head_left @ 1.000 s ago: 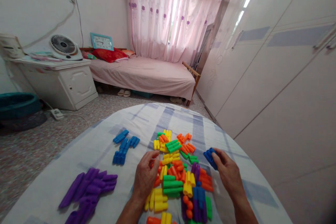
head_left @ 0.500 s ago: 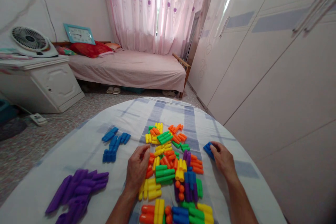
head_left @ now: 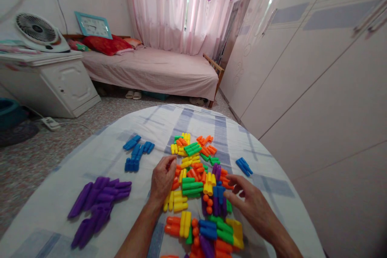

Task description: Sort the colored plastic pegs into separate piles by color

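A heap of bullet-shaped plastic toy blocks in yellow, orange, green, blue and purple runs down the middle of the table. My left hand (head_left: 163, 178) rests at the heap's left edge, its fingers curled together; whether anything is inside them is hidden. Over the right side of the heap, my right hand (head_left: 246, 197) is open with thumb and fingers apart, close to a blue block (head_left: 219, 194) on purple ones. A separate blue block (head_left: 244, 166) lies on the cloth beyond my right hand. Green blocks (head_left: 192, 186) lie between the hands.
Purple blocks (head_left: 96, 199) form a group on the left, with blue blocks (head_left: 136, 153) grouped behind them. A checked cloth (head_left: 169, 121) covers the round table. Past it stand a bed (head_left: 151, 70), a white cabinet (head_left: 72, 84) with a fan (head_left: 39, 30), and a wardrobe (head_left: 302, 100).
My right hand has let go of the blue block at the right and moved left and nearer, over the heap. My left hand stays at the heap's edge. The view has shifted slightly.
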`<state>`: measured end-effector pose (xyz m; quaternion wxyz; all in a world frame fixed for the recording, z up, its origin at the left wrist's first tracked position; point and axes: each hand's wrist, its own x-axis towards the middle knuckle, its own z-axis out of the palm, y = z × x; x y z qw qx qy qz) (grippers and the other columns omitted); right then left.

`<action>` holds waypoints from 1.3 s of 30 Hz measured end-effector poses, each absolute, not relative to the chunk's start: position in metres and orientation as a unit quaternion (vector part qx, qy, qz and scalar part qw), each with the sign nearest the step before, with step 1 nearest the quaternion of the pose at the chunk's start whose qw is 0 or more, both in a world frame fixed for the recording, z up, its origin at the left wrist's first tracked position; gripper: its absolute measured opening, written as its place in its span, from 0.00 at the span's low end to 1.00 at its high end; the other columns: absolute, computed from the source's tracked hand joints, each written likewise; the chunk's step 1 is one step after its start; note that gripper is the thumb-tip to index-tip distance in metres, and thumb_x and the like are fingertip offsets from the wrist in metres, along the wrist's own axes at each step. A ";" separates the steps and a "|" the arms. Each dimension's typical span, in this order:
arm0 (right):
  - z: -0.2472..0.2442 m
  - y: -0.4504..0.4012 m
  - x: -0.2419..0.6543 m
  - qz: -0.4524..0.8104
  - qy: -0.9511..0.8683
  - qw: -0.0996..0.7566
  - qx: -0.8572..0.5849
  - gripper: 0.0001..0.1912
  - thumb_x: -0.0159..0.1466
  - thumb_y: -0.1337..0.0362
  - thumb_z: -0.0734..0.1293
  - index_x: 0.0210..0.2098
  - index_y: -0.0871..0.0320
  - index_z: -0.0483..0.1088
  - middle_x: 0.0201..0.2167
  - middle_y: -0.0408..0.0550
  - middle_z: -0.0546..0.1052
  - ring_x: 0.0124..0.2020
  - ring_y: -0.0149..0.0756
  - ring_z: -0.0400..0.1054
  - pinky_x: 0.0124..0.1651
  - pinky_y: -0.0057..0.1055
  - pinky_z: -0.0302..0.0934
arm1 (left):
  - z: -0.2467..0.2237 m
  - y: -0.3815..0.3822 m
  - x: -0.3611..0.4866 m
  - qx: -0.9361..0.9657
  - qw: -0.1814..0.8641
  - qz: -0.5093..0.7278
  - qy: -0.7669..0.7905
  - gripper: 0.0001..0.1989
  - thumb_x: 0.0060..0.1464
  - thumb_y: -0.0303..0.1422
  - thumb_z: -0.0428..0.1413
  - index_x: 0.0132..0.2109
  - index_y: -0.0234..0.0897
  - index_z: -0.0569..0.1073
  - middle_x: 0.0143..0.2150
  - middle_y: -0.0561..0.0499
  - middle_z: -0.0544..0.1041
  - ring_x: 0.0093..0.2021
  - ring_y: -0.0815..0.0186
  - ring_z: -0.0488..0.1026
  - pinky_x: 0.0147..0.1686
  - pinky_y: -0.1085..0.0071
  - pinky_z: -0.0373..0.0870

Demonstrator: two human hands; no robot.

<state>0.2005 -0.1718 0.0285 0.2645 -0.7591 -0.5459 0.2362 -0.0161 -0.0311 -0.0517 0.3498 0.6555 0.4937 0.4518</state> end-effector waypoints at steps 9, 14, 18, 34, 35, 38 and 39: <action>0.008 -0.172 0.181 0.209 -0.539 0.323 -0.749 0.12 0.54 0.61 0.63 0.38 0.54 0.66 0.32 0.43 0.72 0.31 0.34 0.67 0.34 0.30 0.62 | -0.052 -0.034 -0.016 0.668 0.338 0.471 0.466 0.12 0.55 0.36 0.48 0.42 0.36 0.72 0.41 0.47 0.76 0.40 0.64 0.74 0.41 0.68 0.71; 0.021 -0.149 0.173 0.262 -0.440 0.479 -0.713 0.19 0.55 0.56 0.65 0.44 0.56 0.63 0.33 0.46 0.73 0.31 0.35 0.70 0.33 0.30 0.65 | -0.045 -0.041 -0.015 0.707 0.308 0.495 0.399 0.12 0.55 0.36 0.51 0.44 0.38 0.72 0.44 0.46 0.75 0.46 0.61 0.71 0.48 0.63 0.68; 0.024 -0.124 0.154 0.273 -0.470 0.496 -0.677 0.19 0.55 0.56 0.65 0.44 0.56 0.66 0.38 0.49 0.73 0.36 0.37 0.71 0.38 0.32 0.66 | -0.041 -0.047 -0.015 0.762 0.298 0.470 0.330 0.20 0.50 0.39 0.57 0.49 0.38 0.70 0.45 0.44 0.74 0.48 0.57 0.70 0.49 0.59 0.67; 0.027 -0.099 0.143 0.281 -0.501 0.465 -0.674 0.17 0.58 0.52 0.62 0.37 0.58 0.70 0.34 0.47 0.76 0.34 0.37 0.70 0.38 0.31 0.62 | -0.048 -0.047 -0.009 0.771 0.264 0.461 0.351 0.20 0.51 0.34 0.56 0.52 0.37 0.67 0.43 0.47 0.75 0.43 0.64 0.73 0.45 0.68 0.70; 0.028 -0.101 0.154 0.258 -0.486 0.474 -0.688 0.18 0.57 0.51 0.62 0.39 0.58 0.70 0.35 0.48 0.76 0.36 0.38 0.70 0.40 0.32 0.62 | -0.048 -0.046 -0.009 0.771 0.261 0.460 0.355 0.20 0.51 0.34 0.56 0.51 0.37 0.67 0.43 0.47 0.75 0.43 0.63 0.73 0.45 0.68 0.70; 0.025 -0.113 0.195 0.111 -0.431 0.459 -0.769 0.25 0.56 0.50 0.61 0.47 0.57 0.68 0.42 0.51 0.75 0.41 0.41 0.69 0.46 0.37 0.60 | -0.045 -0.045 -0.010 0.766 0.247 0.462 0.373 0.18 0.51 0.35 0.56 0.49 0.37 0.68 0.43 0.46 0.74 0.44 0.62 0.71 0.47 0.66 0.69; 0.022 -0.119 0.210 0.065 -0.409 0.438 -0.798 0.26 0.56 0.50 0.59 0.48 0.57 0.68 0.44 0.51 0.74 0.43 0.43 0.68 0.47 0.38 0.59 | -0.045 -0.044 -0.010 0.762 0.243 0.464 0.380 0.17 0.51 0.35 0.56 0.49 0.37 0.68 0.43 0.46 0.73 0.45 0.62 0.71 0.47 0.65 0.69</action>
